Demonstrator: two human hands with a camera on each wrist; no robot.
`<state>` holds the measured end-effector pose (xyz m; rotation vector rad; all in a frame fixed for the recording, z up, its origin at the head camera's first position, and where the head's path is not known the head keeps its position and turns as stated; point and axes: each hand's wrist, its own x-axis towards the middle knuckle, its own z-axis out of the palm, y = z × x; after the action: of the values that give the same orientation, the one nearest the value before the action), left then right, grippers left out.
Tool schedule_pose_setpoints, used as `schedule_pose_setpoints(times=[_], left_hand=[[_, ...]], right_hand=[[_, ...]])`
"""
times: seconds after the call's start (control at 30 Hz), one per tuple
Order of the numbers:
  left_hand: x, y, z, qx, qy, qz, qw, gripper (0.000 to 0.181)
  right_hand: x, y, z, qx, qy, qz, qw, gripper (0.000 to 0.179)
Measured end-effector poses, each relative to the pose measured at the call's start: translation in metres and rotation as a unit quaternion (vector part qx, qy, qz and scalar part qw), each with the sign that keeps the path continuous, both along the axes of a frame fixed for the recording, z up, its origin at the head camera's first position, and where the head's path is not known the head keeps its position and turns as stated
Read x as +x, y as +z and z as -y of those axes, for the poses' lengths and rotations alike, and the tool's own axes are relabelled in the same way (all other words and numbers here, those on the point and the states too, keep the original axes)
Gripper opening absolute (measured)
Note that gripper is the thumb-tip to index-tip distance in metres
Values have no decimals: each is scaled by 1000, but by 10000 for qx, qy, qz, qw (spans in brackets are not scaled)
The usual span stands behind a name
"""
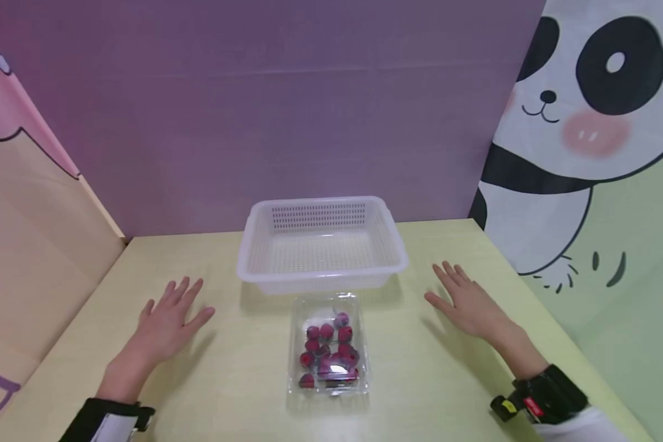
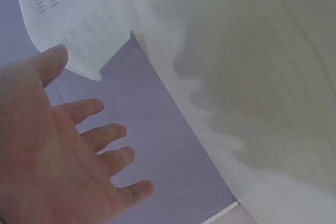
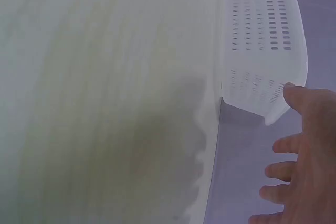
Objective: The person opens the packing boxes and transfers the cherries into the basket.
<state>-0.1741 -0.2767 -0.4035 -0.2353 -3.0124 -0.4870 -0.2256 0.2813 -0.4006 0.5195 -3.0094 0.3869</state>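
A clear plastic box (image 1: 296,368) holding several dark red berries (image 1: 326,332) lies on the table in the head view. Behind it stands a white plastic basket (image 1: 320,281) with slotted walls and nothing inside. My left hand (image 1: 164,326) hovers over the table to the left of the box, fingers spread and holding nothing. On the other side, my right hand (image 1: 471,306) is likewise spread above the table, right of the basket and apart from it. Both wrist views show the palms bare, with the basket (image 2: 79,19) beyond the fingers.
The pale wooden table (image 1: 226,393) meets a purple backdrop (image 1: 309,123) just behind the basket. A panda-printed panel (image 1: 563,233) borders the right side, and a beige panel (image 1: 33,245) the left. Black straps with devices sit on both wrists.
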Motion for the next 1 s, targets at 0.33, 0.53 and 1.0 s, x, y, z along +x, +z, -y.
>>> schedule_pose_setpoints(times=[0.33,0.53,1.0], left_hand=[[0,-2,-7,-119,-15,-89,9999,69],[1,-2,-14,-179,-27,15,9998,66],[7,14,-47,-148,-652,142,9977,59]], right_hand=[[8,-4,11,-197,-22,-11,9998,59],[8,-9,21,-340,80,-165,9993,43],[5,-4,44,-567,734,-469,9946,22]])
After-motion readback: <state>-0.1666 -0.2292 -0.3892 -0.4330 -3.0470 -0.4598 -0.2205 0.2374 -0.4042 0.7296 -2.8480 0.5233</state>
